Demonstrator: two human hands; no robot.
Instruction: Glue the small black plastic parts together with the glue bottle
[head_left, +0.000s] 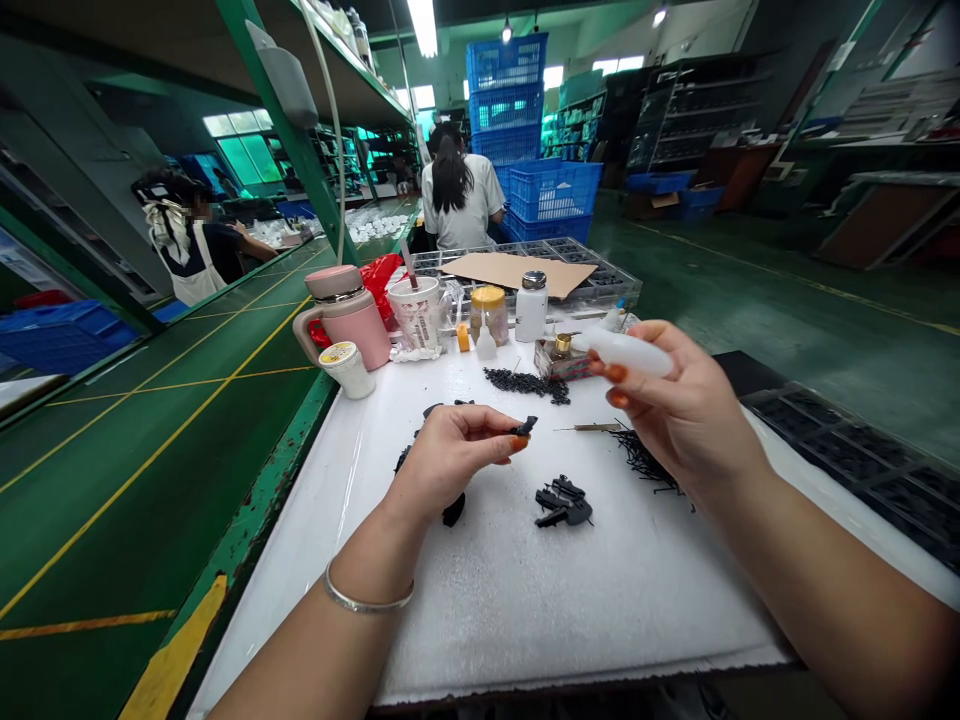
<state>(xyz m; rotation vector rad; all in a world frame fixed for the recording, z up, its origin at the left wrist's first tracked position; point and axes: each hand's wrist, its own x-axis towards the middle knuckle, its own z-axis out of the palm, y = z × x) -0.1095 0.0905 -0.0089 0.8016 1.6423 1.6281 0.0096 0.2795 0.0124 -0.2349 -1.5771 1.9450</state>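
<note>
My left hand (457, 450) pinches a small black plastic part (528, 426) between thumb and fingers above the white foam-covered table. To the right, my right hand (682, 400) is closed around a translucent white squeeze bottle (634, 352), held sideways with its narrow end pointing left. Several black parts (564, 502) lie in a small group between my forearms. More black pieces (453, 510) are partly hidden under my left hand. A heap of thin black sticks (643, 455) lies below my right hand, beside a thin tool with a tan handle (596, 428).
Small black bits (525, 384) form a pile at mid-table. Behind stand a pink mug (360, 320), a drink cup (415, 308), a yellow-lidded jar (488, 315) and a white bottle (531, 308). A green conveyor (165, 450) runs along the left. Two people sit farther off, near stacked blue crates (555, 190).
</note>
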